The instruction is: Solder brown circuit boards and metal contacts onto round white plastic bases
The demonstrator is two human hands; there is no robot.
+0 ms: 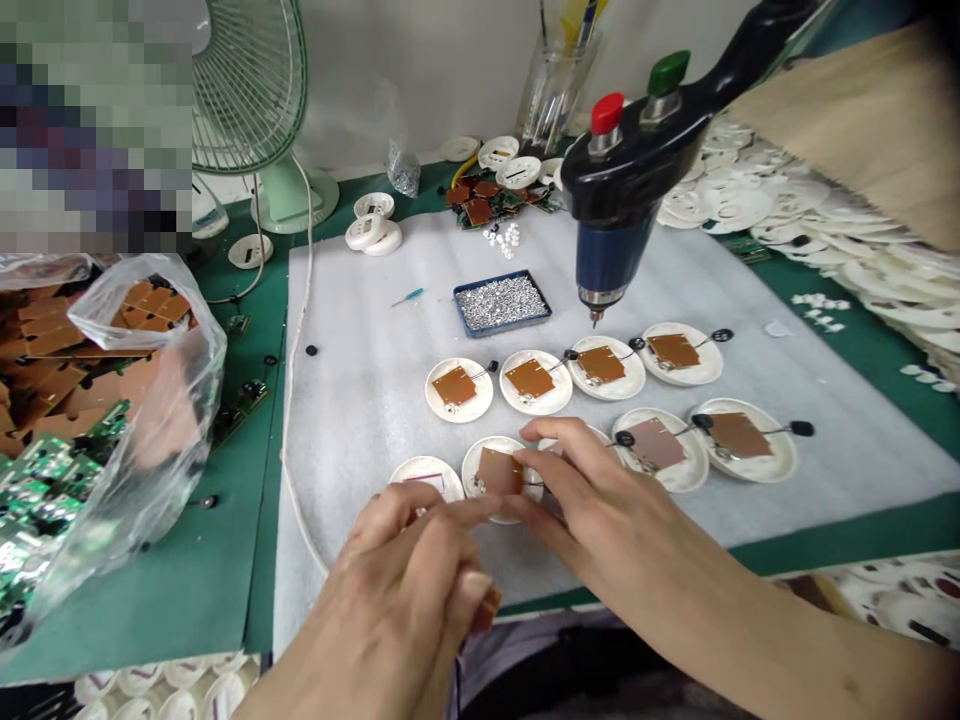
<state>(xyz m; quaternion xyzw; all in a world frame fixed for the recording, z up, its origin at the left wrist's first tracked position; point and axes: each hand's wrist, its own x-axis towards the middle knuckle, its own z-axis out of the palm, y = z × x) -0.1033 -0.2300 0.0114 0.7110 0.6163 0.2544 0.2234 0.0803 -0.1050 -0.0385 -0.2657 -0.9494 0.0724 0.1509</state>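
Observation:
My left hand (409,565) is closed around a brown circuit board (487,608), most of it hidden under the fingers. Its index finger reaches to the near edge of a round white cover (471,462). In that cover lies another brown circuit board (500,470), and my right hand (581,490) grips it at the right side with thumb and fingertips. Left of it sits a white cover with no board (427,474). To the right, partly behind my right hand, are covers with boards (656,443) and black wired discs.
A back row of white covers with boards (529,380) stands below a hanging electric screwdriver (611,230). Behind are a blue tray of screws (501,303) and loose boards (487,200). A bag of boards (172,400) and a fan (289,190) stand left; stacked covers (847,240) right.

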